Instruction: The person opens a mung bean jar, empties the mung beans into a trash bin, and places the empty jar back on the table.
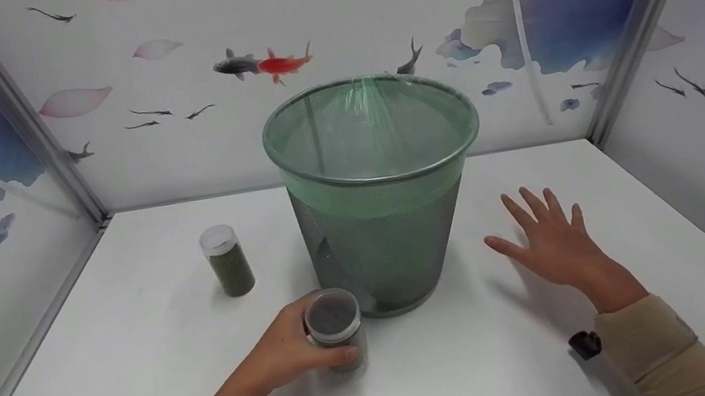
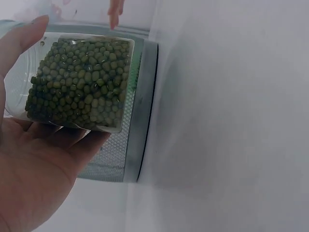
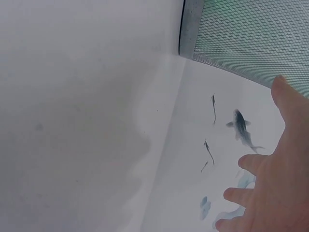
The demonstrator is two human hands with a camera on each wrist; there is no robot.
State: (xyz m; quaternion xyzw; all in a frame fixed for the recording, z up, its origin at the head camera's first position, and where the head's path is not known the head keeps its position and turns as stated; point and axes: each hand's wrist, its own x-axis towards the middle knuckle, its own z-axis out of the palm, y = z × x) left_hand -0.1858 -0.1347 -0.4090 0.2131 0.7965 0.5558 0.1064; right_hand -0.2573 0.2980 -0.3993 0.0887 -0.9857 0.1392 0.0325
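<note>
My left hand grips a clear jar with a translucent lid, in front of the bin. In the left wrist view the jar of green mung beans shows plainly, thumb on one side and fingers on the other. My right hand, fingers spread and holding nothing, is over the table to the right of the bin; the right wrist view shows these fingers near the mesh. A mesh waste bin lined with a green plastic bag stands upright between and beyond the hands.
A second lidded jar, filled with something dark green, stands left of the bin on the white table. Printed panels with fish and petals enclose the back and both sides. Metal posts mark the back corners.
</note>
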